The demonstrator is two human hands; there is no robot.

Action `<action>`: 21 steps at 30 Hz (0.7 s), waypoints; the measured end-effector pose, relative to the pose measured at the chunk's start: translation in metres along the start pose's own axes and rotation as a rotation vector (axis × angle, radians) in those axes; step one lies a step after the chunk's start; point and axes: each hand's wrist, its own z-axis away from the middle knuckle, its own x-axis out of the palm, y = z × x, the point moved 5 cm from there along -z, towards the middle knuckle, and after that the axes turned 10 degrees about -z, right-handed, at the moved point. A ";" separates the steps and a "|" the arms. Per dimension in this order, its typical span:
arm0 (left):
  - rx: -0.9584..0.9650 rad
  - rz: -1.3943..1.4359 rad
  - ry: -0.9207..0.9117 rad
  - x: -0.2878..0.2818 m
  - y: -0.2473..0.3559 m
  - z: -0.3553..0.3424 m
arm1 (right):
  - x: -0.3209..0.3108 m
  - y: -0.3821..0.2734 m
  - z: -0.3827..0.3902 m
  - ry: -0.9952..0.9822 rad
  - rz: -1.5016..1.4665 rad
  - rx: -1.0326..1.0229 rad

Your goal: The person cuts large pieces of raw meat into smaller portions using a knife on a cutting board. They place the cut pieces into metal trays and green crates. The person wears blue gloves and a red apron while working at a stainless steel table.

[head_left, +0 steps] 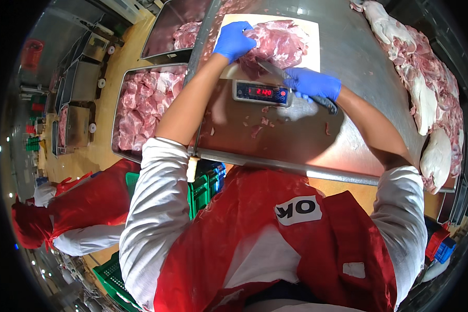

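A large piece of raw meat (pixel 280 43) lies on a white cutting board (pixel 313 34) on the steel table. My left hand (pixel 235 41), in a blue glove, grips the meat's left edge, its fingertips partly hidden by it. In my blue-gloved right hand (pixel 313 83) is a knife (pixel 271 68), its dark handle sticking out below the palm and its blade pointing left at the meat's lower edge. Whether the blade cuts into the meat I cannot tell. Just below the board and beside the right hand sits a small scale (pixel 261 93) with a lit red display.
A steel bin of meat chunks (pixel 150 106) stands left of the table (pixel 364 140), with another bin (pixel 164 28) behind it. Large meat pieces (pixel 426 88) line the right side. Small scraps (pixel 257 127) lie near the scale. At lower left is a person in red (pixel 88 200), near green crates (pixel 200 195).
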 end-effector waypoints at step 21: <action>0.120 -0.052 0.371 -0.001 -0.094 0.086 | 0.084 0.007 0.051 0.655 0.213 0.026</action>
